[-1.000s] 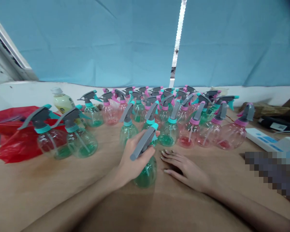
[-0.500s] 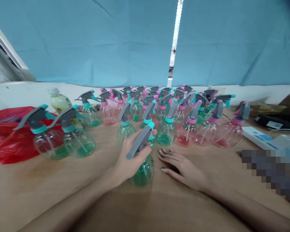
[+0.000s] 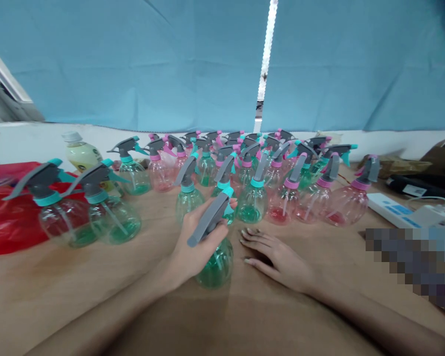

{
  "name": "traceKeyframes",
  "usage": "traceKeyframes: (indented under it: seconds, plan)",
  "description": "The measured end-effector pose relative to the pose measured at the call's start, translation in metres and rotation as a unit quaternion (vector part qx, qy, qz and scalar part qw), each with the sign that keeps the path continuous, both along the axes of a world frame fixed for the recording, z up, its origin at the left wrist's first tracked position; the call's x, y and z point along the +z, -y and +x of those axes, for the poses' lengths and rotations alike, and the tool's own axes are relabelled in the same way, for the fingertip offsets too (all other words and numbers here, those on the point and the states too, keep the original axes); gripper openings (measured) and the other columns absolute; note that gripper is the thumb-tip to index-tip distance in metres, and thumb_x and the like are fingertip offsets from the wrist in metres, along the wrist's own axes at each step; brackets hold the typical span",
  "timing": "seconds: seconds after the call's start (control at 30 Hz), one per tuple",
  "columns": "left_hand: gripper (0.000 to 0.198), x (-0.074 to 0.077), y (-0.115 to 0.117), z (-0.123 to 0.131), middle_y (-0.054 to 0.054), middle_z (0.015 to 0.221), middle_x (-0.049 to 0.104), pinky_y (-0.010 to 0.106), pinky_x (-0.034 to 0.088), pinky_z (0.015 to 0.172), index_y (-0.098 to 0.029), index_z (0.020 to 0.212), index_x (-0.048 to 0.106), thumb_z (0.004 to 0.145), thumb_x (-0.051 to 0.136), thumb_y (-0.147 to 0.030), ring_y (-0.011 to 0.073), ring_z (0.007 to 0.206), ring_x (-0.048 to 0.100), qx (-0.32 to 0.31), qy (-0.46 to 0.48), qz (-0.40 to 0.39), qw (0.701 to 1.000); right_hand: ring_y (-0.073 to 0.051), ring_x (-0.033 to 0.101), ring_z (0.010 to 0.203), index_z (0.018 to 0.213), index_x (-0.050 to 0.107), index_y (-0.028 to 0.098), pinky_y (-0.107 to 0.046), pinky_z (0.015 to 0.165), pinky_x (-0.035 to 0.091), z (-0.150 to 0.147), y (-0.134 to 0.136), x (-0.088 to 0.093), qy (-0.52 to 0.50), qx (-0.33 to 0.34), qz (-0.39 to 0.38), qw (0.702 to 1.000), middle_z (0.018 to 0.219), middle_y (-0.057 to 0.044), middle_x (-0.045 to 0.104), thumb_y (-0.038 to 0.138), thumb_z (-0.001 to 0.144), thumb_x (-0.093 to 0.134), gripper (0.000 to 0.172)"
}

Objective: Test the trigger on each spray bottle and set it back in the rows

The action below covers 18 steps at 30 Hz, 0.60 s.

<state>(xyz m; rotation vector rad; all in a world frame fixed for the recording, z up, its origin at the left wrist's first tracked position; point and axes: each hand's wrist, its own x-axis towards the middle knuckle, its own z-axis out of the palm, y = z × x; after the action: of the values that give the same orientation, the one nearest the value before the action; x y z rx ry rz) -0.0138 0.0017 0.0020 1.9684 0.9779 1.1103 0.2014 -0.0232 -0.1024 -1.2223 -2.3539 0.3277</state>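
My left hand (image 3: 196,242) is wrapped round the neck of a green spray bottle (image 3: 215,267) with a grey and turquoise trigger head. Green liquid shows through its clear body, which stands on the wooden table (image 3: 163,316). Part of the neck is hidden by my fingers. Flat on the table to the right of that bottle lies my right hand (image 3: 278,257), fingers stretched out and holding nothing. Just beyond my hands stand a green spray bottle (image 3: 251,207) and a pink spray bottle (image 3: 282,210) in a row of similar ones.
Several more green and pink spray bottles crowd the back. Two green spray bottles (image 3: 114,225) stand at the left, before a red plastic bag (image 3: 11,227) and a capped drink bottle (image 3: 79,153). On the right lies a white power strip (image 3: 387,210). A blue curtain (image 3: 207,64) hangs behind.
The view has shifted slightly, so things on the table appear a little further left. My left hand keeps its hold on the spray bottle, and my right hand still lies flat.
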Motion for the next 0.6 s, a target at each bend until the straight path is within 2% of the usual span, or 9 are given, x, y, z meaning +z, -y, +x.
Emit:
traceKeyframes:
  seconds: [0.4,0.6]
  plan:
    - [0.034,0.0011,0.0011,-0.0004,-0.004,0.064,0.052,0.025,0.039,0.052,-0.022,0.103,0.061,0.072,0.048,-0.017,0.0122,0.052,0.044,0.007,-0.014,-0.005,1.0,-0.022,0.04,0.132,0.135,0.048,0.021,-0.045,0.111,0.032,0.0005,-0.0003,-0.0025,-0.004,0.001,0.003,1.0,0.14,-0.006,0.05,0.044,0.092,0.048,0.048]
    - [0.027,0.003,0.0028,0.0007,-0.004,0.066,0.051,0.025,0.041,0.056,-0.021,0.095,0.06,0.071,0.047,-0.017,0.0132,0.058,0.048,0.008,-0.008,-0.004,1.0,-0.022,0.04,0.132,0.135,0.048,0.021,-0.045,0.112,0.032,0.0003,0.0,-0.002,0.005,-0.002,0.0,1.0,0.14,-0.006,0.049,0.045,0.093,0.047,0.049]
